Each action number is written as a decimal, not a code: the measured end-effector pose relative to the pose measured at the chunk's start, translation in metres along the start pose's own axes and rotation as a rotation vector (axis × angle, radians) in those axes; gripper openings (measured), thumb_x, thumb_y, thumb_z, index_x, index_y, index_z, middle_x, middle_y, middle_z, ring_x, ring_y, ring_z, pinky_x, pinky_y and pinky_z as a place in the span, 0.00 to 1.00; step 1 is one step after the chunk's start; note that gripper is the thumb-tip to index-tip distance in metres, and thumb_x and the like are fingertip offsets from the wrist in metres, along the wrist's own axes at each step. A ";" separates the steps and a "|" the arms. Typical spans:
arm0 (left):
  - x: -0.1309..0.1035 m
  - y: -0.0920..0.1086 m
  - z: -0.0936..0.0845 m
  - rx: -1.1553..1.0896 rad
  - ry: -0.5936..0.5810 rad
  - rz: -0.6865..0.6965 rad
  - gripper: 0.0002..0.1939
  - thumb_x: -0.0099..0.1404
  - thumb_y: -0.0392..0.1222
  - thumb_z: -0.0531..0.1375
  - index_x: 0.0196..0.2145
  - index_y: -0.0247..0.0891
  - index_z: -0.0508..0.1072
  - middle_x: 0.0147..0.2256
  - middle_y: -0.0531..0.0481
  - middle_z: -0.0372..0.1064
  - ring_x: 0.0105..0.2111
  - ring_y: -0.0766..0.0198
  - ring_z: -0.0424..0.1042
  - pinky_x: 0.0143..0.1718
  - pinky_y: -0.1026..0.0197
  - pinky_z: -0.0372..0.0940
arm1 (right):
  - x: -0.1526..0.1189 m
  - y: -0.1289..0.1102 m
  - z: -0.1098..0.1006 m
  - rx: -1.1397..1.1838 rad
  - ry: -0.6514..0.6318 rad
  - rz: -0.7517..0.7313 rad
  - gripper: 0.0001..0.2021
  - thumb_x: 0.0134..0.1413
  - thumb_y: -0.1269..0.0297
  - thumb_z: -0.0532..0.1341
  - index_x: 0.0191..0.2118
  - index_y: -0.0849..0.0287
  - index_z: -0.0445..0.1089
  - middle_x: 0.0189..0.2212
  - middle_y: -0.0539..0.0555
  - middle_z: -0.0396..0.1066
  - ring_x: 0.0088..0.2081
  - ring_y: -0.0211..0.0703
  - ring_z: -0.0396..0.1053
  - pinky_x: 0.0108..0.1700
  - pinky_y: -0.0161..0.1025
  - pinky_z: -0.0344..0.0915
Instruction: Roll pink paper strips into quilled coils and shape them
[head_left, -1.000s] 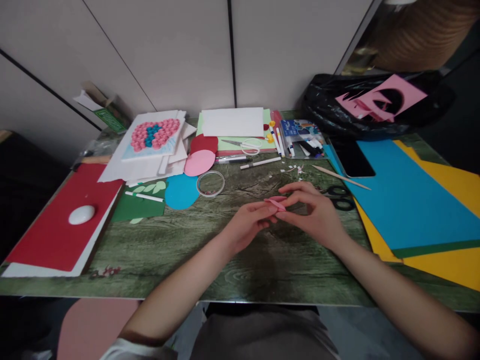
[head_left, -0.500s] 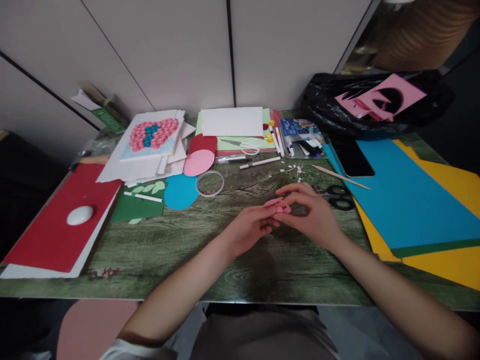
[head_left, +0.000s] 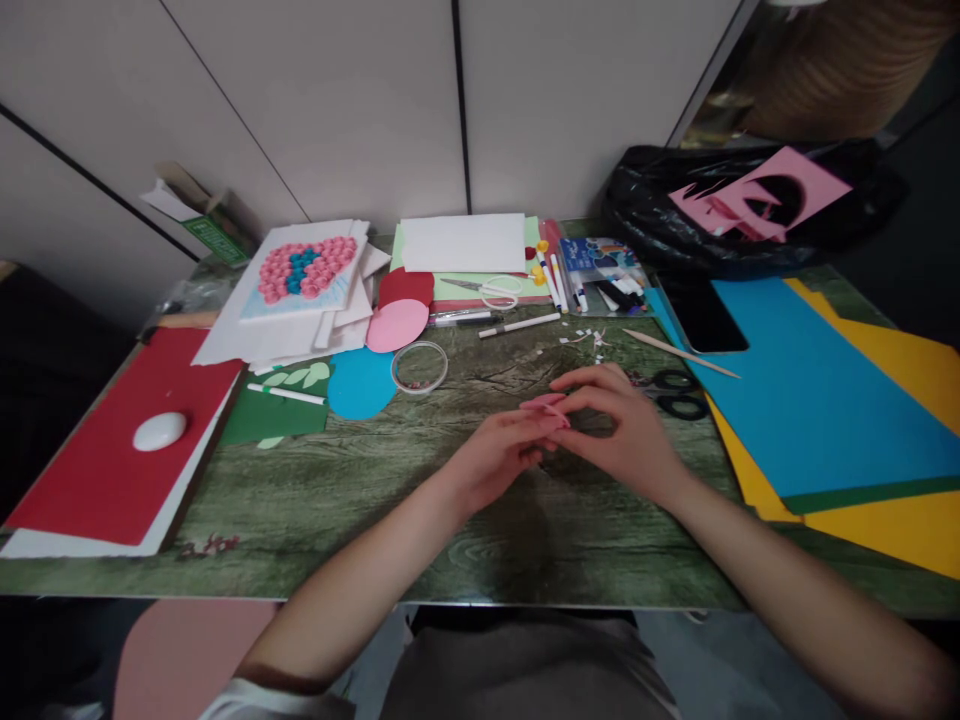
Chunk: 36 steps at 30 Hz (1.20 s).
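Observation:
Between my two hands, above the middle of the table, is a small curled piece of pink paper. My left hand is closed on it, thumb and fingers pinching it from the left. With thumb and forefinger, my right hand grips the paper's right end, its other fingers bent above. Part of the paper is hidden by the fingers. Black-handled scissors lie just right of my right hand, their blades partly covered by it. A ring of clear tape lies beyond my left hand.
Left are a red sheet with a white oval object, and a pink-and-blue paper flower picture. A phone, blue sheet and pointed wooden stick lie right. Behind are white scissors and a black bag.
The pink paper has turned and shifted slightly left between my fingers, showing a narrower edge at the right. Both hands stay in nearly the same place.

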<state>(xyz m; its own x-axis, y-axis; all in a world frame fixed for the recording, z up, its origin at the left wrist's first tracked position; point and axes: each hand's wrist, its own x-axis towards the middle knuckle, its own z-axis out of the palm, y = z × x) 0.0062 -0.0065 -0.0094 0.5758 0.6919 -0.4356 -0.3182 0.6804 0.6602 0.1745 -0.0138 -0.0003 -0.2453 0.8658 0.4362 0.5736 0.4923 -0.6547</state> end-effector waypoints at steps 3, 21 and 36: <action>0.001 -0.002 -0.002 0.012 0.002 0.030 0.07 0.50 0.41 0.67 0.28 0.38 0.77 0.30 0.51 0.70 0.29 0.71 0.64 0.32 0.66 0.57 | 0.000 -0.001 -0.002 -0.065 0.007 -0.047 0.05 0.46 0.67 0.64 0.32 0.51 0.72 0.38 0.50 0.70 0.43 0.46 0.65 0.45 0.48 0.62; 0.000 0.000 -0.001 0.121 0.022 0.093 0.09 0.50 0.41 0.66 0.31 0.36 0.78 0.30 0.50 0.71 0.31 0.68 0.64 0.34 0.65 0.54 | 0.000 -0.004 -0.007 -0.238 0.048 -0.163 0.01 0.48 0.66 0.63 0.29 0.53 0.70 0.38 0.50 0.72 0.43 0.47 0.63 0.44 0.48 0.59; 0.000 0.000 0.001 0.071 -0.005 0.094 0.08 0.49 0.38 0.66 0.31 0.36 0.78 0.29 0.51 0.72 0.32 0.68 0.65 0.35 0.65 0.54 | -0.002 -0.002 -0.005 -0.270 0.088 -0.240 0.03 0.46 0.67 0.64 0.29 0.53 0.70 0.38 0.49 0.73 0.44 0.47 0.64 0.44 0.47 0.58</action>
<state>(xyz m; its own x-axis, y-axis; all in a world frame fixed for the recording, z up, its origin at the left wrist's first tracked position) 0.0068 -0.0067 -0.0087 0.5497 0.7504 -0.3669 -0.3171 0.5938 0.7395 0.1780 -0.0164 0.0034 -0.3362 0.7119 0.6166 0.6964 0.6287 -0.3461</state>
